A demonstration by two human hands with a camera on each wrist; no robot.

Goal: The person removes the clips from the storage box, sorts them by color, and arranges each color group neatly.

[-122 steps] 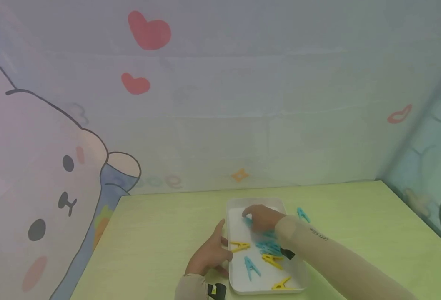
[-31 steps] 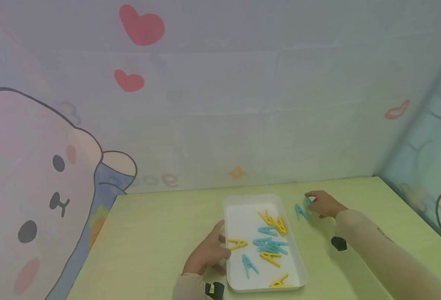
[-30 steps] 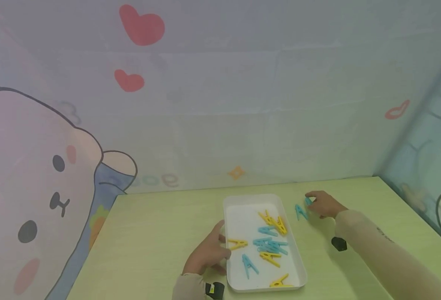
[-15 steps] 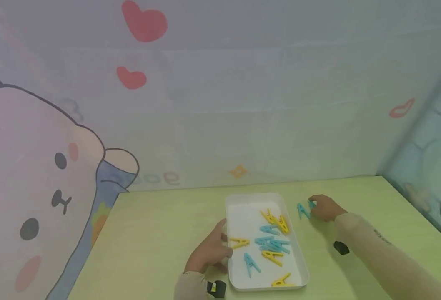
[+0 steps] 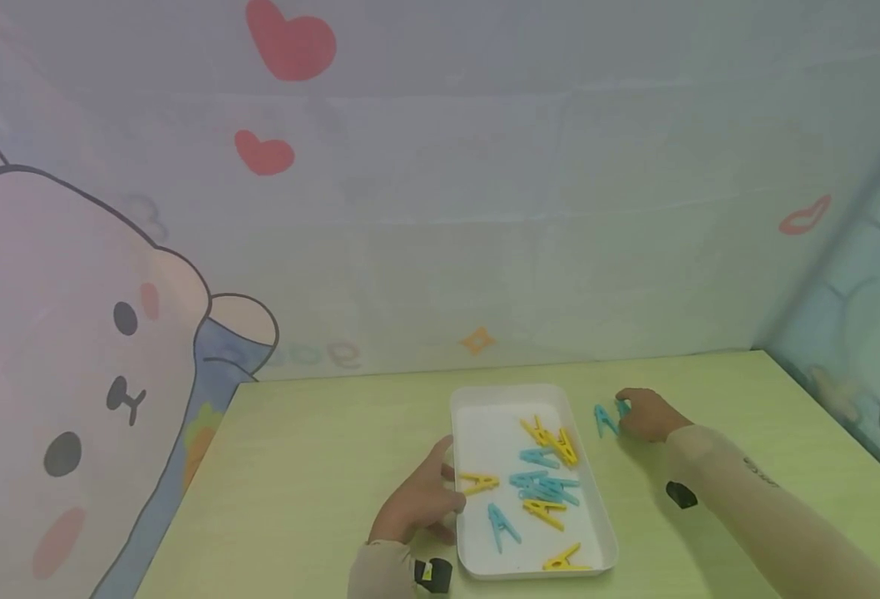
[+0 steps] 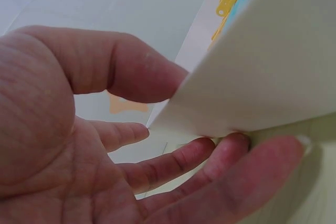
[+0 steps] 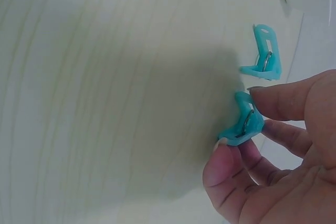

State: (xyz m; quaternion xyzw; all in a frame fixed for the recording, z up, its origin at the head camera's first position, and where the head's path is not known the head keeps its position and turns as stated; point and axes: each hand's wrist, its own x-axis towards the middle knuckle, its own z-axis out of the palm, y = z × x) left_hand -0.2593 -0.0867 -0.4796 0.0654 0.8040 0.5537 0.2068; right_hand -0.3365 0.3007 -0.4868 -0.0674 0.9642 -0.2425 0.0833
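My right hand is at the table, right of the tray, and pinches a blue clothespin between thumb and fingers. A second blue clothespin lies on the table close beside it, just left of the held one in the head view. On the other side, my left hand grips the left wall of a white tray, thumb at the rim and fingers along the outside and bottom edge. Inside the tray are several blue clothespins and several yellow clothespins, mostly towards its right and near parts.
The pale green wooden table ends at a wall cloth printed with hearts and a cartoon bear. A side cloth hangs beyond the table's right edge.
Four seconds ago my right hand was inside the tray at a blue clothespin; it has carried one out to the table on the right. Lately it has barely shifted. My left hand stays on the tray.
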